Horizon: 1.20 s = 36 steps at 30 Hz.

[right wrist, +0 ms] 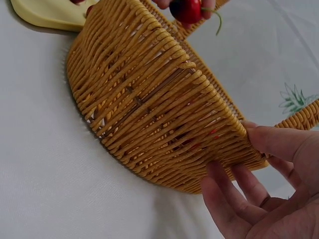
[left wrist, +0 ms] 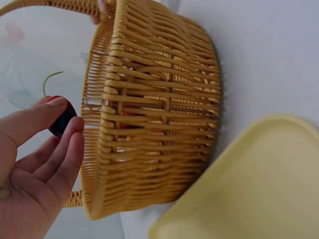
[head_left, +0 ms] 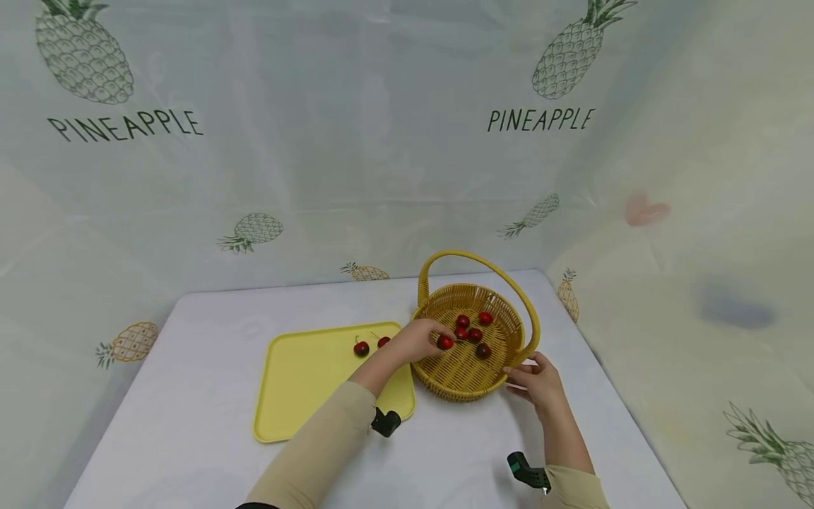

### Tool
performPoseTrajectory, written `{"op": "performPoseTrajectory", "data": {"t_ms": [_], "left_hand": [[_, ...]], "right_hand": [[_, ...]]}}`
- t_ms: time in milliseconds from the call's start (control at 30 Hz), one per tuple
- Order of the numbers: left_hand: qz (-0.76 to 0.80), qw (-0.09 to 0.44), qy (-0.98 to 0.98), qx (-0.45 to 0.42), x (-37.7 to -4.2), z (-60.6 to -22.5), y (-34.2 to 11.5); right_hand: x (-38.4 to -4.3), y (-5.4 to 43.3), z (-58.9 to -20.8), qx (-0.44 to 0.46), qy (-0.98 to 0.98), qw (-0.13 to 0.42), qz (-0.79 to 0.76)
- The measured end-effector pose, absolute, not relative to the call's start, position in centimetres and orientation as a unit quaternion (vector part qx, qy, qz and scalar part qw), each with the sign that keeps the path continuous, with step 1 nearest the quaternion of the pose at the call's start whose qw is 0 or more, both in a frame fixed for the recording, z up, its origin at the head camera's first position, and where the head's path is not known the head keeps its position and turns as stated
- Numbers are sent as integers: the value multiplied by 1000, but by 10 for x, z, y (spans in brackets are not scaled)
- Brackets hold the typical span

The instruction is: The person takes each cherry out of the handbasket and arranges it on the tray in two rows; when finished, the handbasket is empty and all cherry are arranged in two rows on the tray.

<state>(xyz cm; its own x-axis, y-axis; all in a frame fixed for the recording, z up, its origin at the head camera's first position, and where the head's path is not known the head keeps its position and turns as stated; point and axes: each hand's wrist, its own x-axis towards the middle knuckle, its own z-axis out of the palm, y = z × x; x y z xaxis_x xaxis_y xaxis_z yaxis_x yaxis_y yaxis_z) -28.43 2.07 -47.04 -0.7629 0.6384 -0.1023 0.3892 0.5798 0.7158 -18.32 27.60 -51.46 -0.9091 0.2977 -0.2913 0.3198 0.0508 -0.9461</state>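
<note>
Between thumb and fingers my left hand [head_left: 417, 341] pinches a dark red cherry [left wrist: 63, 117] with a green stem, held over the near left side of a wicker basket [head_left: 459, 385]. In the left wrist view the cherry is just outside the basket's rim line, above its opening. My right hand [head_left: 538, 380] grips the basket's rim at the right, near the foot of the handle, thumb on top and fingers against the outer wall [right wrist: 149, 109]. Several cherries [head_left: 483, 350] lie inside the basket.
A yellow tray [head_left: 299, 389] lies left of the basket, close beside it. Two cherries [head_left: 361, 348] rest on the tray, one partly behind my left forearm. The tall basket handle [head_left: 483, 263] arches over the basket. A white table [head_left: 210, 339] meets a pineapple-print curtain at the back.
</note>
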Motion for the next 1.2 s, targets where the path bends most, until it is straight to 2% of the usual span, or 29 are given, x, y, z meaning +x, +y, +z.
{"op": "performPoseTrajectory", "data": {"t_ms": [467, 800, 1000, 1200], "left_hand": [[396, 178, 850, 297, -266, -473, -15], [418, 186, 851, 256, -263, -482, -41], [415, 158, 862, 245, -262, -489, -60], [435, 151, 859, 223, -259, -499, -82]], "right_hand": [[-183, 276, -516, 216, 728, 10, -650], [-181, 278, -515, 218, 733, 12, -644], [-181, 279, -515, 215, 735, 11, -643], [-182, 276, -515, 215, 738, 12, -640]]}}
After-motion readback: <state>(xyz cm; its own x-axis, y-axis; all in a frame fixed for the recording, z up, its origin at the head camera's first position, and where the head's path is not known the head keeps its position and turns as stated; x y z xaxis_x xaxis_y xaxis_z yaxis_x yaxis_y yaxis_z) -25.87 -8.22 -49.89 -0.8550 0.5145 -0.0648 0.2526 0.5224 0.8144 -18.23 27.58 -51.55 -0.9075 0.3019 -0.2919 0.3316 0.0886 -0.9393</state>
